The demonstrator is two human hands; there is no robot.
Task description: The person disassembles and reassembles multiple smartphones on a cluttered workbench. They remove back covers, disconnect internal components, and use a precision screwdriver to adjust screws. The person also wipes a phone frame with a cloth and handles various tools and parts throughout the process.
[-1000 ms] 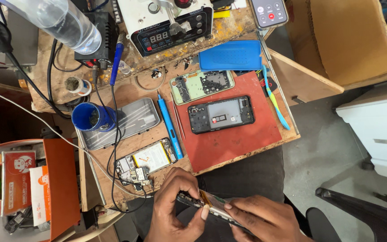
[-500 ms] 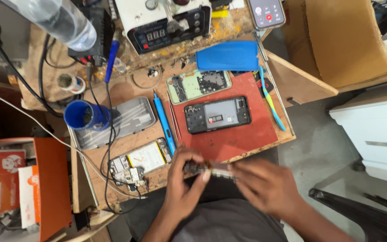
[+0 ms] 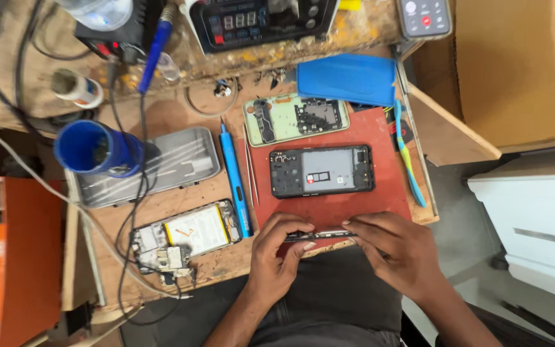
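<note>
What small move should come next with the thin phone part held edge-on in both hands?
Probably lower it flat onto the red mat. Both the left hand and the right hand pinch the thin phone part at the bench edge, above the lap, unsupported.

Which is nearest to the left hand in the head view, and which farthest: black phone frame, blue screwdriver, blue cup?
1. Blue screwdriver, just up-left of the left hand.
2. Black phone frame, above, on the red mat; close to the first.
3. Blue cup, far left.

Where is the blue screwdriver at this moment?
In the head view, the blue screwdriver lies left of centre on the wooden bench, between the grey metal tray and the red mat.
</note>
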